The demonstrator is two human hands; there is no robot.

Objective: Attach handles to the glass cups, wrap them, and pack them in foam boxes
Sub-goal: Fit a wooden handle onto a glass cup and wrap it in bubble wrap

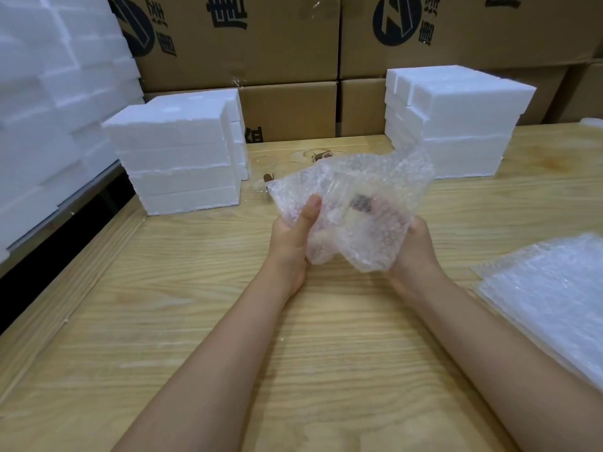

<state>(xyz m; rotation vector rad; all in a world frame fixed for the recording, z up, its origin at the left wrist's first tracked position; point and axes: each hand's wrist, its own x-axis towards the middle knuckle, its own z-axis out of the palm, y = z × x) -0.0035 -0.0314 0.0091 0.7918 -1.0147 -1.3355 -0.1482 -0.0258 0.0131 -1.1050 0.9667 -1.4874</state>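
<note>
I had both hands raised just above the wooden table at the centre of the frame, with a sheet of bubble wrap bunched between them. The left hand gripped the sheet's left side, its thumb pressed flat on the front and the fingers hidden behind. The right hand cupped the lower right side from beneath, its fingers curled into the wrap. I judged this two-sided hold was there to stop the cup rolling out while the loose upper flap was folded over.

The glass cup lay inside the wrap, between the two hands. It was clear and hard to trace through the bubbles. Its dark brown handle showed plainly, so the handle was already fitted. The wrap was only partly closed, with its top edge standing open toward the upper centre.

Behind the bundle, several bare glass cups stood on the table, probably waiting their turn. Stacks of white foam boxes sat at the left centre and upper right, near enough for packing. A pile of bubble wrap sheets lay at the right edge, beside the right hand. Brown cartons filled the top of the frame.
</note>
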